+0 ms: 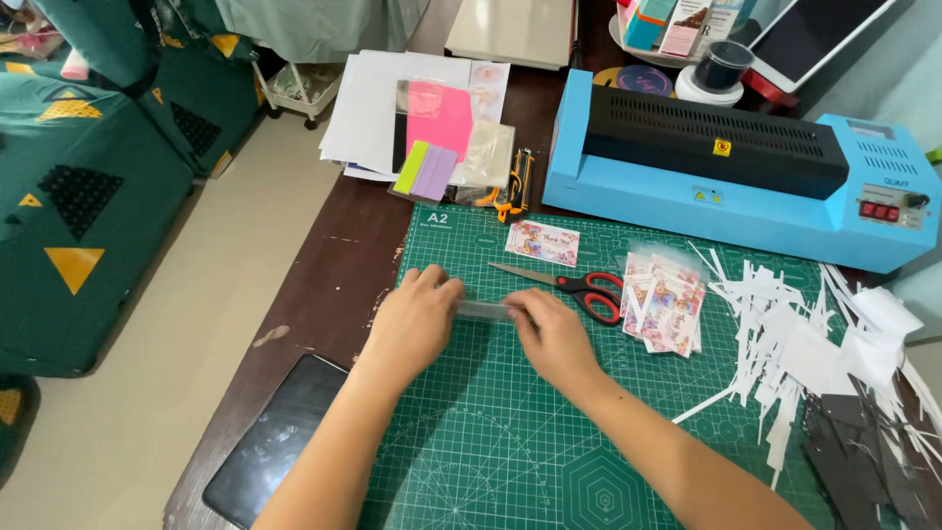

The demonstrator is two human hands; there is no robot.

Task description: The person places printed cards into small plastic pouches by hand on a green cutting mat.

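Desk layout around the cutting mat

On the cutting mat (pixel 510 451): scissors (pixel 574 285) at centre, card stack (pixel 667 306) at 3 o'clock, laminator (pixel 736 172) at 12, tablet (pixel 270 442) at 8.

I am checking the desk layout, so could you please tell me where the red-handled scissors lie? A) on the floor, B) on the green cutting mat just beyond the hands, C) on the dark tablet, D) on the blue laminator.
B: the scissors lie flat on the green cutting mat, just beyond the right hand and left hand, beside the stack of floral cards.
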